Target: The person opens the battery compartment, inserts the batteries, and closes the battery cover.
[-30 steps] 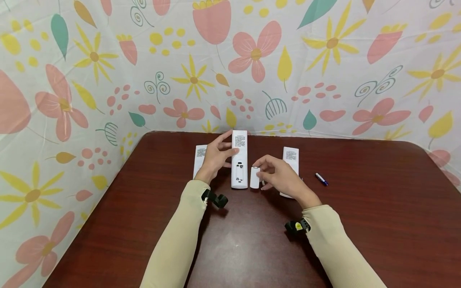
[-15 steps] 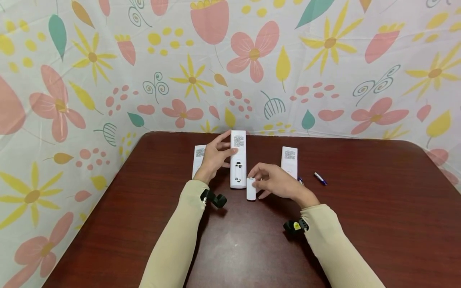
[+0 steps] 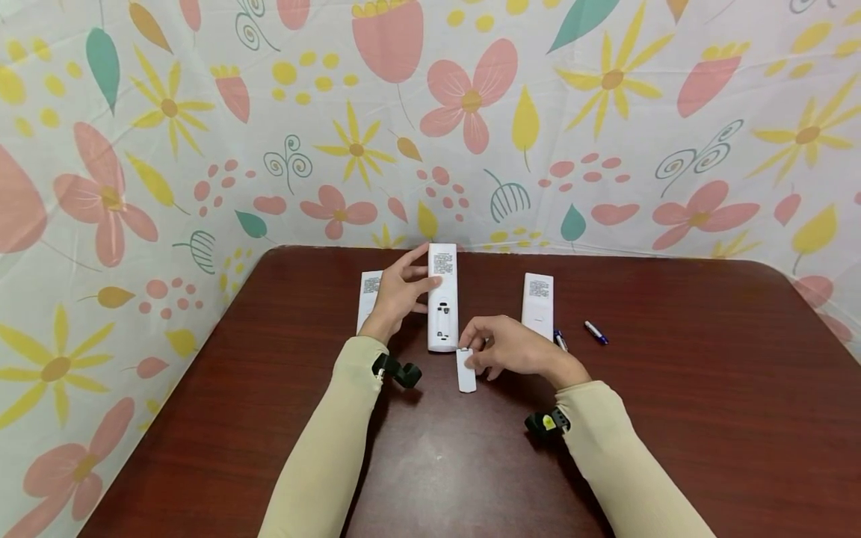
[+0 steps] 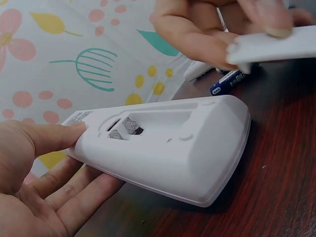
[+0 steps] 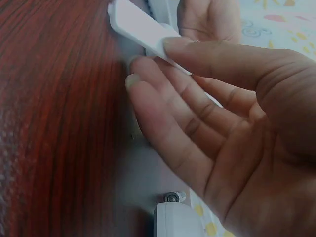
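My left hand (image 3: 398, 296) holds a white remote control (image 3: 442, 293) back side up, thumb on its back and fingers under its edge. The remote's battery compartment (image 4: 158, 123) lies uncovered and holds no batteries; metal springs show at one end. Between thumb and fingers, my right hand (image 3: 516, 345) pinches the white battery cover (image 3: 466, 375), just below and right of the remote's lower end. In the left wrist view the cover (image 4: 274, 48) is above the table, apart from the remote.
Another white remote (image 3: 368, 293) lies partly behind my left hand, and a third (image 3: 538, 302) lies to the right. Beside the latter is a blue-and-white AAA battery (image 3: 561, 341); a second battery (image 3: 596, 332) lies further right. A patterned cloth (image 3: 471, 149) hangs behind the table.
My right hand has moved the battery cover down and slightly left, from beside the remote's compartment to below its lower end. My left hand still holds the remote in place.
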Motion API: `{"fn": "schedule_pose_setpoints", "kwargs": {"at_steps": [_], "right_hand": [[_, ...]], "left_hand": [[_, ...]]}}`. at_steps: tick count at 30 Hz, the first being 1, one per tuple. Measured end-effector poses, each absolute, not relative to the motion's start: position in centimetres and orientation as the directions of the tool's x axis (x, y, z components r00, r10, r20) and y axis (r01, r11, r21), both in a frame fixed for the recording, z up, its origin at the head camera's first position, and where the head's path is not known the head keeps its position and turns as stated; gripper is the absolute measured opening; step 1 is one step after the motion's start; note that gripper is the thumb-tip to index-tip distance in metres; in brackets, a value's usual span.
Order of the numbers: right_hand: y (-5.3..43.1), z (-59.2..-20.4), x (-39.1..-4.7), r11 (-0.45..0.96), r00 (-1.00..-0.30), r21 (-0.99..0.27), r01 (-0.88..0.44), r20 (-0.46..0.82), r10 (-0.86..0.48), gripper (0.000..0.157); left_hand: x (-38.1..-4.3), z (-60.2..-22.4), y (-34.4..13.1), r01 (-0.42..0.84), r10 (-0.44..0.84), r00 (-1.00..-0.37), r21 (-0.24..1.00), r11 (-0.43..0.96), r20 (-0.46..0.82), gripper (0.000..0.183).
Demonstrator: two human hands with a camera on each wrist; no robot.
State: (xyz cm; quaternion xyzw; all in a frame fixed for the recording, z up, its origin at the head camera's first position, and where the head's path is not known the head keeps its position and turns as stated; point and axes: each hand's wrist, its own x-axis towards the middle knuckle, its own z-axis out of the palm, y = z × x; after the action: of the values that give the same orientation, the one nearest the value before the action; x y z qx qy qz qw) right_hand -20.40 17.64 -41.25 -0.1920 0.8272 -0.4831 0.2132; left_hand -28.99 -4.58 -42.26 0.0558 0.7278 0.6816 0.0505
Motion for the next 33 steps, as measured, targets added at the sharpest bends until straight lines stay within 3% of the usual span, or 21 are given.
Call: {"fn": "schedule_pose_setpoints", "kwargs": {"at_steps": [16, 33], "right_hand": [[17.3, -41.4, -20.3, 0.587, -0.846, -0.801, -0.117, -0.229, -0.482, 0.019], [17.7, -40.5, -20.9, 0.594, -0.868, -0.788, -0.162, -0.172, -0.465, 0.017]], "left_hand": [[-29.1, -42.5, -4.6, 0.006, 0.156, -0.988, 0.999, 0.054, -0.003, 0.067], [-29.0, -42.6, -4.4, -0.004, 0.165, -0.986, 0.999, 0.054, -0.013, 0.067]]}}
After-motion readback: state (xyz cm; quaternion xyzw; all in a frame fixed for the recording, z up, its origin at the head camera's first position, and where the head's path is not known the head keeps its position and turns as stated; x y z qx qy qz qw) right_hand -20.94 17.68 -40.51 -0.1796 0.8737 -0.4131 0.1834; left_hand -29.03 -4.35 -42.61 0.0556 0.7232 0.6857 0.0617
